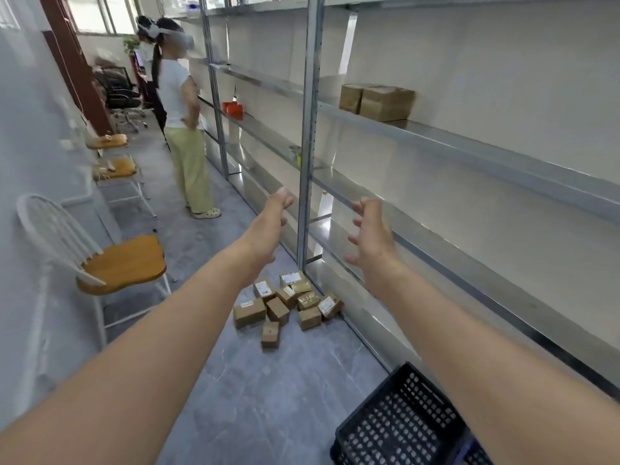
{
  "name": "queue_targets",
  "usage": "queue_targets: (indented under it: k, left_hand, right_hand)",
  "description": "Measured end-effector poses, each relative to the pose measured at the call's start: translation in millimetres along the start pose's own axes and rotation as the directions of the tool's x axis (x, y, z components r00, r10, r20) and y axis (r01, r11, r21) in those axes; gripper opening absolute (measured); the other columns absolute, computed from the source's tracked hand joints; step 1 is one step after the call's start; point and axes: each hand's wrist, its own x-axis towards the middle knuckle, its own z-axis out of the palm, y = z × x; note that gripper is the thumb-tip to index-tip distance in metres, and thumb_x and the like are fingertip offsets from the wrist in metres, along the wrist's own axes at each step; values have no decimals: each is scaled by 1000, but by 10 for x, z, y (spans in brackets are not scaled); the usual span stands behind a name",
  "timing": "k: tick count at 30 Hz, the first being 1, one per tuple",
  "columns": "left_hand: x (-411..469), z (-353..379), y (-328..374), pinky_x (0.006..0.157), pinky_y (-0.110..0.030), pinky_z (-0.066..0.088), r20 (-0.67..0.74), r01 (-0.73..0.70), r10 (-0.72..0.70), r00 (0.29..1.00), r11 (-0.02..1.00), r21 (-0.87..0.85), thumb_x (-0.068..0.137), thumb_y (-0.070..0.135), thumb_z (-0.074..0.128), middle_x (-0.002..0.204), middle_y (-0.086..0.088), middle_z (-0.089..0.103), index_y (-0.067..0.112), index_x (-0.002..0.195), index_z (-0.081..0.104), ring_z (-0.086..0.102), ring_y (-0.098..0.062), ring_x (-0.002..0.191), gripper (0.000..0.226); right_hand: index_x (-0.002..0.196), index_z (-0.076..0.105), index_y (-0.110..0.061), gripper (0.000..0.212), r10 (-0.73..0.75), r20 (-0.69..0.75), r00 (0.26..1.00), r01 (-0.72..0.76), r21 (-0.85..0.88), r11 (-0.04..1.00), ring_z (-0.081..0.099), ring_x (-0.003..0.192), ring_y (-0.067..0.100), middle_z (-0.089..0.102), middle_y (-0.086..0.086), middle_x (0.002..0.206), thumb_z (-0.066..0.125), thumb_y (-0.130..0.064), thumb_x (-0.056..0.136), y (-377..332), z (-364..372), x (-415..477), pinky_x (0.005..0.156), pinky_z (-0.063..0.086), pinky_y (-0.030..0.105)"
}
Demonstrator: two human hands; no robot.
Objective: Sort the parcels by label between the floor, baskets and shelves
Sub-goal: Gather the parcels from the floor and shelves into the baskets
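Note:
Several small brown cardboard parcels [285, 302] with white labels lie in a heap on the grey floor beside the metal shelving [469, 142]. Two larger brown boxes [377, 102] stand on an upper shelf. A dark plastic basket [399, 427] sits on the floor at the lower right. Both my arms stretch forward above the heap. My left hand [273, 223] hangs in the air with fingers loosely curled, holding nothing. My right hand [370, 236] is spread with bent fingers, also empty, close to the shelf's front edge.
Another person [183, 129] wearing a headset stands farther down the aisle by the shelves. White chairs with wooden seats [124, 263] line the left wall. Red items [233, 109] sit on a far shelf. Office chairs stand at the aisle's end.

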Motion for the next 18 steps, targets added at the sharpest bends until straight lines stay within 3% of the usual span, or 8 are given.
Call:
queue_targets:
  k: [8, 12, 16, 18]
  left_hand:
    - [941, -371, -475, 119, -59, 26, 25, 133, -133, 991, 991, -13, 101, 66, 23, 159, -2, 39, 40, 147, 46, 32, -28, 147, 58]
    - [1551, -331, -750, 118, -59, 27, 19, 202, -202, 979, 979, -8, 102, 66, 20, 156, -2, 42, 41, 146, 48, 34, -30, 146, 57]
    - [2232, -314, -1007, 119, -59, 26, -37, 264, -264, 964, 965, -3, 102, 67, 19, 156, -2, 42, 42, 143, 50, 33, -32, 147, 57]
    - [2550, -291, -1098, 119, -57, 27, -60, 299, -299, 952, 954, -5, 103, 66, 19, 156, -3, 41, 41, 144, 50, 33, -33, 147, 57]
  right_hand:
    - [144, 62, -27, 48, 123, -35, 992, -125, -49, 991, 53, 137, 28, 60, -2, 139, 39, -49, 108, 440, 751, 775, 118, 45, 59]
    - [126, 64, -33, 38, 152, -48, 987, -155, -68, 986, 56, 130, 26, 56, -16, 113, 37, -51, 107, 719, 897, 1383, 116, 47, 61]
    - [119, 65, -22, 41, 210, 17, 978, -208, -70, 976, 59, 124, 33, 57, -11, 108, 37, -50, 107, 1021, 1026, 2134, 115, 47, 62]
    - [114, 66, -28, 37, 242, 45, 969, -239, -64, 969, 60, 110, 20, 59, -12, 108, 37, -49, 108, 1133, 1084, 2467, 115, 48, 57]
